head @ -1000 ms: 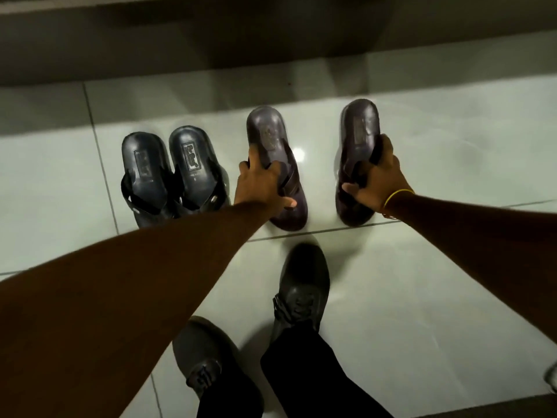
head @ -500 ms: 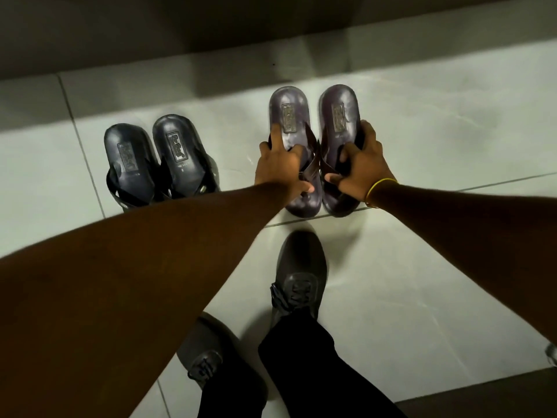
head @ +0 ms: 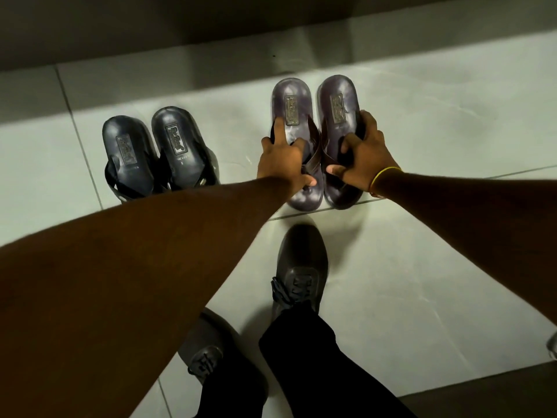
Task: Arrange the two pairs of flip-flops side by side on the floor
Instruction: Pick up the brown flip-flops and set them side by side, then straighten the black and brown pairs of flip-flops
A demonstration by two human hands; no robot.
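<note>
1. The left hand [head: 283, 159] is gripping the left brown flip-flop [head: 291, 116] at its crossed straps, index finger lying forward on the footbed, thumb tucked at the inner edge.
2. The right hand [head: 366, 156] is gripping the right brown flip-flop [head: 339, 99], fingers wrapping the outer edge and thumb pressing near the strap. A yellow band [head: 384, 176] is sitting on that wrist.
3. The two brown flip-flops are lying close together on the tiled floor [head: 437, 116], soles apparently down, with only a thin gap between them.
4. The black pair [head: 156, 152] is resting to the left, well apart from the brown pair, its two halves touching or nearly so and angling slightly leftward.
5. Handling, as judged: the flip-flops are looking light and moderately stiff, with thick soles and flexible straps. The glossy footbeds may be slippery; the straps or sole edges are offering the surest hold. Nothing is appearing fragile.
6. Markings: each footbed is carrying a rectangular embossed badge; its lettering is too blurred to read. Small print below the badge on the black pair is likewise illegible.
7. The person's dark lace-up shoes [head: 301, 273] are standing just behind the brown pair.
</note>
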